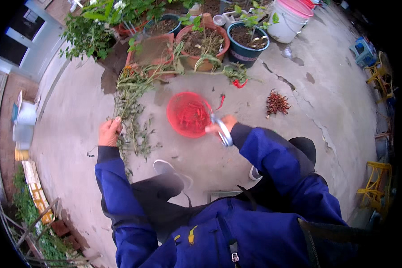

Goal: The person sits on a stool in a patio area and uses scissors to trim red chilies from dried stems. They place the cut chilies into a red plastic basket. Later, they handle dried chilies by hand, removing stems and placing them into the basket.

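My left hand [109,132] is closed, fingertips pinched on a wilted pepper plant [131,105] whose limp green stems and leaves spread over the concrete. My right hand [222,126] is closed around a silvery, pale-blue looped tool [225,134], blurred and resembling scissors; it is at the right rim of a red plastic basin [170,117]. Red chili peppers [194,115] lie inside the basin. A loose red chili [221,102] rests on the ground just beyond its right side, and another red chili [240,83] hangs at the end of the wilted stems.
Potted plants line the far side, among them a terracotta pot [205,67] and a dark teal pot [245,56]. A white bucket [283,24] stands far right. A pile of dark dried chilies [277,103] sits right of the basin. Yellow stools [374,187] stand along the right edge.
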### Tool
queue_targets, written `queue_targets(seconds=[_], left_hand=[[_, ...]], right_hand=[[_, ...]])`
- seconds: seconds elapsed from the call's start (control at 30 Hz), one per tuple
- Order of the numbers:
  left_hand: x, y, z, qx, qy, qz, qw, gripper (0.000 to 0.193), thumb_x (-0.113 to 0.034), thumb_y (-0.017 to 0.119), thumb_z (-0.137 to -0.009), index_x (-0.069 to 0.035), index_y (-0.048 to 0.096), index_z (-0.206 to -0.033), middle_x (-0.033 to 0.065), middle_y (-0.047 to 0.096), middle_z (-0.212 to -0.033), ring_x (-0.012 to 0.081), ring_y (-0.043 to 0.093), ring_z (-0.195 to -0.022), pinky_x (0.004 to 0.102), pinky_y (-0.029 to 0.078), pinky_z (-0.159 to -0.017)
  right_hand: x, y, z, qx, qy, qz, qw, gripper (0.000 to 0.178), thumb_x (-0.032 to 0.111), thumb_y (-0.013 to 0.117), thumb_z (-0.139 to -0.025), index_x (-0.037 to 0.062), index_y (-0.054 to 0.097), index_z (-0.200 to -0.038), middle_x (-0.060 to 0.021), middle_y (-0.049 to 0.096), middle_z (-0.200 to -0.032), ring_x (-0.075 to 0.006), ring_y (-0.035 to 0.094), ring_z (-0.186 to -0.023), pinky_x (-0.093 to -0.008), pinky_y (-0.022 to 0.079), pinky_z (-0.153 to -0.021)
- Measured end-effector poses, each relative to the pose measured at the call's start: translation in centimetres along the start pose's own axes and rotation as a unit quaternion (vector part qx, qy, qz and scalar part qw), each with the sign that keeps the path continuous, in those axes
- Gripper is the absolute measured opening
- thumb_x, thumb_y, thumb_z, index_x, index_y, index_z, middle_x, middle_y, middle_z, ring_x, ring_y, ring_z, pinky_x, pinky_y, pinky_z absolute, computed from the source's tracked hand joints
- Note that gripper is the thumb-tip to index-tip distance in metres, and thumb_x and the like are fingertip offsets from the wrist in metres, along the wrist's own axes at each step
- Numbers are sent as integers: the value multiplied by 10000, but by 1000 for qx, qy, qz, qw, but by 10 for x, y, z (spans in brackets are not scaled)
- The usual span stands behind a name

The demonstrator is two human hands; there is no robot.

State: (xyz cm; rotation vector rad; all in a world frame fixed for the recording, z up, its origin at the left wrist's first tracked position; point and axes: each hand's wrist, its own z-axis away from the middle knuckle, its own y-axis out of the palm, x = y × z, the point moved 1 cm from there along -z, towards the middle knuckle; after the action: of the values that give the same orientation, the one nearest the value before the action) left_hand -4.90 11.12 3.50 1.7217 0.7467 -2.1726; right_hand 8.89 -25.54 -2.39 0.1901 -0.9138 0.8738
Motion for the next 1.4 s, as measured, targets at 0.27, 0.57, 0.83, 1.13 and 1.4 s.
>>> queue_targets(seconds=[0.27,0.57,0.83,1.13,1.4], left_hand=[[17,-33,4,23,54,-11,998,357,-221,605,-845,-57,478,-555,9,471,-540,89,398,-491,238,283,-461],[54,-116,40,-62,38,50,996,366,-215,613,-836,-62,456,-543,2,420,-495,96,351,-427,254,247,-406],[92,-126,57,-141,52,117,982,342,-203,639,-822,-72,484,-547,-2,450,-504,87,373,-441,257,272,-423],[98,-116,47,-129,65,1,990,363,-261,663,-805,-52,538,-536,-11,480,-506,71,392,-459,232,288,-442],[77,-98,51,-98,57,-30,993,400,-288,653,-816,-56,506,-525,17,478,-485,103,398,-428,264,294,-422]], right_hand=[[-61,-15,73,-15,-125,143,982,402,430,706,-702,45,601,-651,-43,583,-507,-138,584,-454,-275,469,-461],[-40,2,161,-4,-147,-159,976,305,287,696,-737,9,589,-673,-52,551,-508,-140,553,-461,-288,428,-427],[45,-9,165,-275,-191,377,863,354,373,599,-734,40,635,-849,-182,632,-765,-348,620,-749,-440,493,-688],[82,-19,151,-273,-200,484,807,301,312,582,-739,32,641,-834,-191,637,-799,-337,622,-799,-430,487,-728],[77,-32,139,-285,-182,519,785,297,317,590,-729,38,660,-803,-177,638,-762,-331,627,-773,-423,493,-692]])
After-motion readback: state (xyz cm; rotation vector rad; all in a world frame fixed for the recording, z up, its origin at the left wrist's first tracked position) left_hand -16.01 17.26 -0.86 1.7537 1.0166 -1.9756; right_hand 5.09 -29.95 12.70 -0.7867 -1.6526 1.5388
